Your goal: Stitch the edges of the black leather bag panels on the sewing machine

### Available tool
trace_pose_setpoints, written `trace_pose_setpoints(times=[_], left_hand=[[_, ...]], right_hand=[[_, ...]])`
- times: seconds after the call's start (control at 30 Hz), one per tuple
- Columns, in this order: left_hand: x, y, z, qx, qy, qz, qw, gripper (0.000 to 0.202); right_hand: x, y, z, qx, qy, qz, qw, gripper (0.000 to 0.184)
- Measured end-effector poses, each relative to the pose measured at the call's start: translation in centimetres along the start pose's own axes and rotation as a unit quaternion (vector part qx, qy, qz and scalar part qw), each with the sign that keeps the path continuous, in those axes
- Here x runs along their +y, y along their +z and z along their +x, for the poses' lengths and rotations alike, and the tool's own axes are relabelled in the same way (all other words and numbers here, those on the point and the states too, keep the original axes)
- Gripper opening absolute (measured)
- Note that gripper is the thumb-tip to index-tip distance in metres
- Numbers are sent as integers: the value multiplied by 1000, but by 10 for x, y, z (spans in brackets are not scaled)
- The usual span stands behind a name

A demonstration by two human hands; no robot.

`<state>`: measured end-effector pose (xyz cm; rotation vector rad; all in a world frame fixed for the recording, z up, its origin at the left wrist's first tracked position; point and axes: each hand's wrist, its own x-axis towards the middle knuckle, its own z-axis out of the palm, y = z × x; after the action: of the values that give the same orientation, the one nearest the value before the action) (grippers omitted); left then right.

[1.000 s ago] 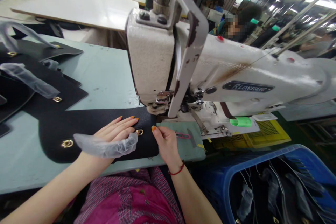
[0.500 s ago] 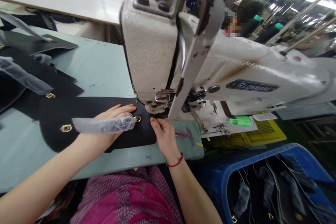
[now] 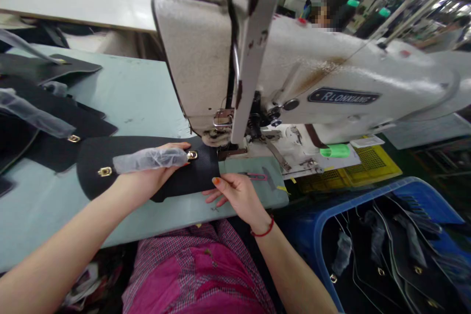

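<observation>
A black leather-like panel [image 3: 200,179] lies on the pale table beside the presser foot [image 3: 216,138] of a sewing machine [image 3: 198,54]. It bears gold metal fittings [image 3: 105,171] and a handle wrapped in clear plastic [image 3: 147,160]. My left hand [image 3: 162,176] rests on the panel beneath this handle, its fingers stretched forward and partly hidden by the wrap. At the panel's right near corner, my right hand [image 3: 235,194] pinches the edge, thumb on top and fingers below.
More black panels with wrapped handles [image 3: 40,115] lie on the left. Pink-handled thread snips [image 3: 255,176] sit right of my right hand. A blue basket [image 3: 320,255] of similar panels stands at the lower right, near a yellow crate [image 3: 368,167]. Another person is in the background.
The panel has come away from the presser foot slightly, towards me and to the right. My right hand has moved down from the panel's upper side to its near corner.
</observation>
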<state>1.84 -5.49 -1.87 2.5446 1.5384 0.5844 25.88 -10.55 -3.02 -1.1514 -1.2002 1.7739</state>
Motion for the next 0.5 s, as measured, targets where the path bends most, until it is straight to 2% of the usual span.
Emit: trace_pose_setpoints(times=[0.1,0.23,0.5], left_hand=[[3,-7,3,-12,-15,42,999,55],[0,-11,7,-26,-20,28,999,58],[-9,-12,9,-19,-12,12,1000,49]], right_hand=[[-6,-6,4,-41,33,53,997,44],[-9,-8,8,-69,59,99,991,44],[-5,-4,9,-76,60,132,987,44]])
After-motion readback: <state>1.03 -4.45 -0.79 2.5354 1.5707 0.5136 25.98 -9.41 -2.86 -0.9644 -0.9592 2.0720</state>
